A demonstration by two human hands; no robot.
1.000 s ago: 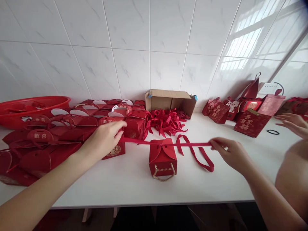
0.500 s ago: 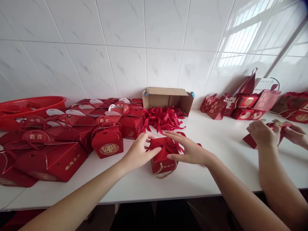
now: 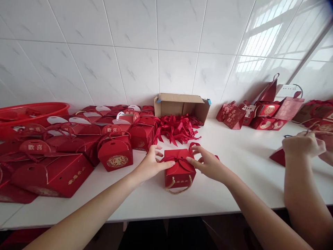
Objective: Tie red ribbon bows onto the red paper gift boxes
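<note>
A small red gift box (image 3: 179, 170) with a rope handle stands near the front edge of the white table (image 3: 234, 194). A red ribbon (image 3: 193, 146) lies across its petal-shaped top. My left hand (image 3: 151, 163) pinches the ribbon at the box's left top edge. On the right side of the box top, my right hand (image 3: 206, 163) pinches the ribbon too, with a loop of ribbon showing above its fingers.
Many red gift boxes (image 3: 116, 154) crowd the left of the table, beside a red basin (image 3: 31, 114). An open cardboard box (image 3: 182, 106) spills red ribbons (image 3: 177, 128) at the back. At the right another person's hands (image 3: 303, 144) hold a red box, with more boxes (image 3: 260, 113) behind.
A second ago my hands held the ribbon stretched wide above the box. They have come together onto the box top, gathering the ribbon there. The other person has picked up a red box.
</note>
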